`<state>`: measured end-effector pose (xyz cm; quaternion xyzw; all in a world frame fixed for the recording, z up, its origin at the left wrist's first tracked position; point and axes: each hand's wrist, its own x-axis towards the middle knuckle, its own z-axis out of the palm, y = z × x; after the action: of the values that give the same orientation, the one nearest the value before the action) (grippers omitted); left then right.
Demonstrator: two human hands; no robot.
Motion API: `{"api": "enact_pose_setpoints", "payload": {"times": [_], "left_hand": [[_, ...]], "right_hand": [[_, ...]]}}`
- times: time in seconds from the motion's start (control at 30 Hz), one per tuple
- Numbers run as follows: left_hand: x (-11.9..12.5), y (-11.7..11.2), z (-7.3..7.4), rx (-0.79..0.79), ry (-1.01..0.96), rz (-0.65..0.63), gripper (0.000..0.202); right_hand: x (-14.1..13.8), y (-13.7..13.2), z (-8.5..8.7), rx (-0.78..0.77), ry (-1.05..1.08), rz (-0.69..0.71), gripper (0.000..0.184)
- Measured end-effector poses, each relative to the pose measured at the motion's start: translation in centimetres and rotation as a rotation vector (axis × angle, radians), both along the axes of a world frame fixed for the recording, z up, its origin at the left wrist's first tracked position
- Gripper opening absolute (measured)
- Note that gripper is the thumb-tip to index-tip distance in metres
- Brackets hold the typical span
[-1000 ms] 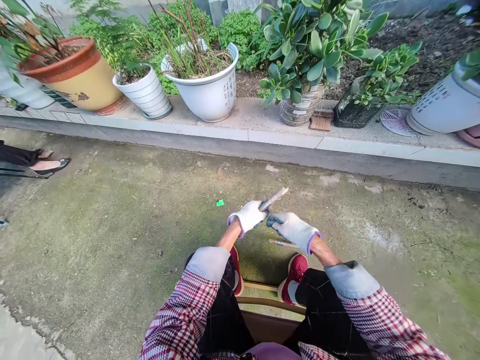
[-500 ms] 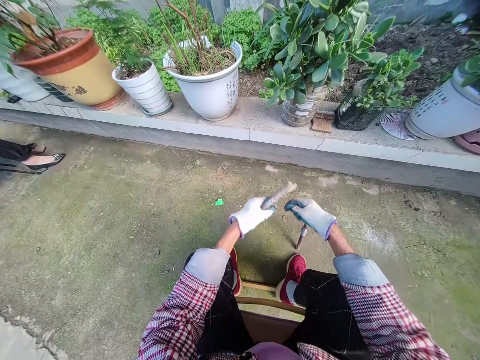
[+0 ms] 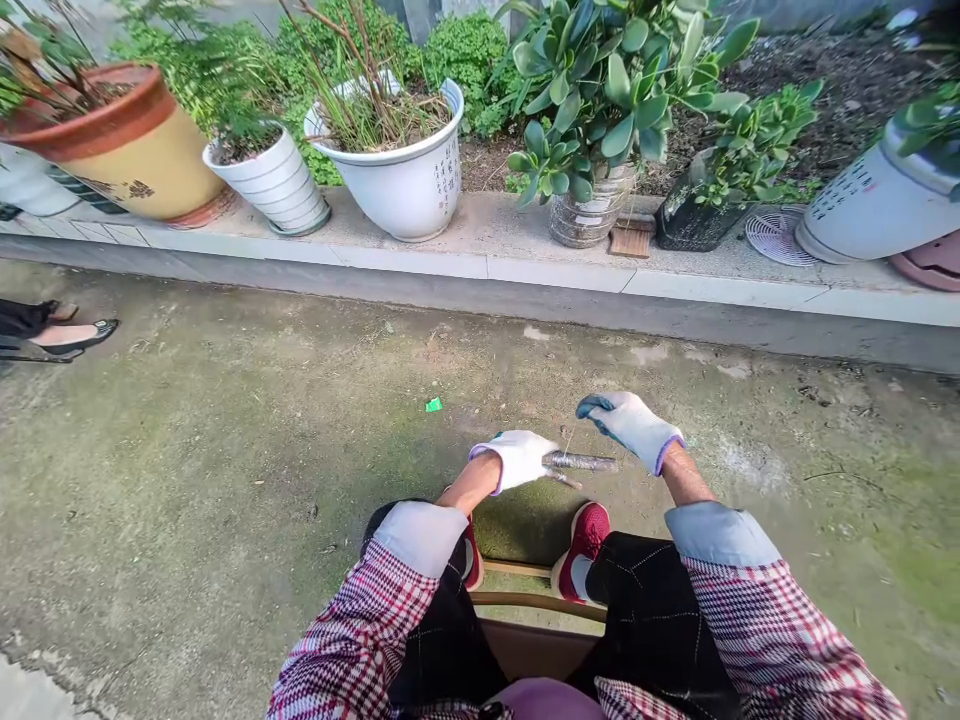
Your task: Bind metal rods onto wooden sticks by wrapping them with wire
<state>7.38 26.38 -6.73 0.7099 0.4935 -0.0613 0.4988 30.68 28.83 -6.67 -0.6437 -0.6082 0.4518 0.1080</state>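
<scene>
Both my hands wear white knit gloves with blue-green palms, held out over my knees. My left hand [image 3: 517,458] is closed round the end of a short grey stick [image 3: 583,461], which points right and lies level. A thinner piece [image 3: 562,479] shows just under it. My right hand [image 3: 631,425] is raised a little above and right of the stick's free end, apart from it, with its fingers curled together. A thin strand seems to hang near the fingertips; I cannot make out whether they hold it. My red shoes [image 3: 587,535] rest on the ground below.
I sit on a wooden chair [image 3: 540,602] on mossy concrete. A raised ledge [image 3: 525,268] ahead carries several plant pots, among them a white one [image 3: 409,175] and a yellow one [image 3: 120,150]. Another person's foot [image 3: 71,338] is at far left. A green scrap [image 3: 433,405] lies on the ground.
My left hand dropped and swung the stick from pointing up-right to level. My right hand moved away to the right; a short piece that hung below it half a second ago is gone from there.
</scene>
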Motion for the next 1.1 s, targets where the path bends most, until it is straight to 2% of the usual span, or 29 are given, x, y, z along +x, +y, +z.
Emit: {"api": "enact_pose_setpoints", "payload": {"times": [0.07,0.13,0.23,0.33,0.43,0.53,0.7,0.77,0.83,0.9,0.97,1.1], "left_hand": [[-0.3,0.3,0.3,-0.001,-0.093,0.040,0.016],[-0.9,1.1,0.5,0.010,-0.162,0.102,0.024],[-2.0,2.2,0.4,0.035,-0.251,0.282,0.032],[-2.5,2.7,-0.2,0.036,-0.179,0.408,0.032],[-2.4,2.5,-0.3,0.025,-0.022,0.337,0.027],[-2.0,1.5,0.5,0.016,0.057,0.224,0.028],[-2.8,-1.2,3.2,0.017,0.067,0.034,0.018],[-4.0,-2.9,4.5,0.025,0.005,-0.036,0.024],[-5.5,-4.5,5.6,-0.066,-0.122,0.026,0.033],[-6.9,-5.6,6.2,-0.104,-0.166,0.095,0.040],[-7.6,-6.1,6.1,-0.119,-0.178,0.233,0.048],[-6.8,-6.1,4.9,-0.101,-0.287,0.368,0.060]], "right_hand": [[0.6,0.6,-0.4,0.014,0.020,-0.026,0.027],[-0.2,0.7,-0.8,0.022,0.048,-0.029,0.027],[-3.2,-0.3,-1.0,0.005,0.085,0.053,0.029],[-6.3,-2.0,-0.6,0.009,0.082,0.196,0.025],[-7.2,-2.9,-0.2,0.022,0.018,0.268,0.023],[-5.9,-2.4,-0.1,0.034,-0.034,0.286,0.021],[-4.3,-1.6,1.1,0.008,0.048,0.263,0.025],[-4.5,-2.1,2.2,0.003,0.106,0.242,0.028],[-4.8,-3.1,3.2,-0.008,0.166,0.227,0.028],[-5.1,-4.4,3.7,-0.033,0.215,0.208,0.027],[-5.5,-5.9,3.9,-0.045,0.246,0.179,0.024],[-7.2,-9.0,4.2,-0.064,0.242,0.169,0.022]]}}
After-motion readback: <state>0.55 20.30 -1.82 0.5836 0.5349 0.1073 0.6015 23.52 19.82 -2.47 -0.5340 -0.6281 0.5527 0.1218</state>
